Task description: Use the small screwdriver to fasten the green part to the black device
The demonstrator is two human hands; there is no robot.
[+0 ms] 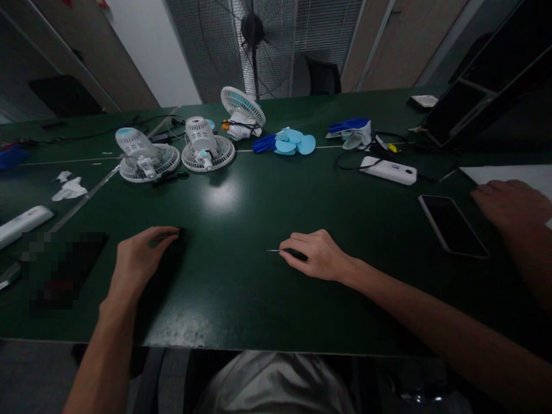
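Note:
My left hand hovers over or rests on the left part of the green table, its thumb and forefinger pinched on a small black piece whose kind I cannot make out. To the right, my right hand lies low at the table, closed round the black handle of a screwdriver. The screwdriver's thin metal shaft points left, towards my left hand. Bare tabletop lies between the two hands.
Small white fans and light-blue fan blades lie towards the back. A white power strip and a phone are at right, near another person's hand. Crumpled tissue is at left.

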